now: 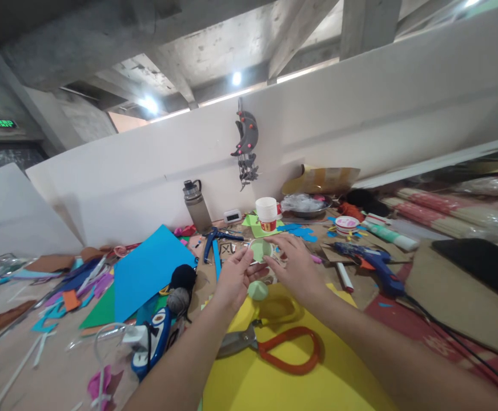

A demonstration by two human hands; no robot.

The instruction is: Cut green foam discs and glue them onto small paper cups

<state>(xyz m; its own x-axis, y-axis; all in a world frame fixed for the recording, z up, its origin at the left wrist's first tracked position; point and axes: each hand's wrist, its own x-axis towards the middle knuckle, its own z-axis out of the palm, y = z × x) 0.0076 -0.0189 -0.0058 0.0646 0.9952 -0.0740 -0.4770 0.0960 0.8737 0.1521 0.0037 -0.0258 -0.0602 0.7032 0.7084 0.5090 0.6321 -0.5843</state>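
A small pale green disc with a white rim [261, 250] is between my two hands. My left hand [237, 278] pinches its left edge, with the thumb on the near face and the other fingers curled below. The fingers of my right hand [299, 267] close on its right edge from above and beside. Just beneath lies a second pale green round piece [258, 290] on a yellow sheet [338, 357]. Scissors with an orange and a yellow handle [294, 349] lie on the sheet between my forearms, below the hands.
White paper cups [266, 210] stand behind the hands. To the right lie a blue glue gun [380, 268] with its cord and a white marker-like stick [344, 277]. At left are a blue sheet [152, 274], yarn balls [183, 278] and a power strip [157, 337]. A bottle [197, 206] stands behind.
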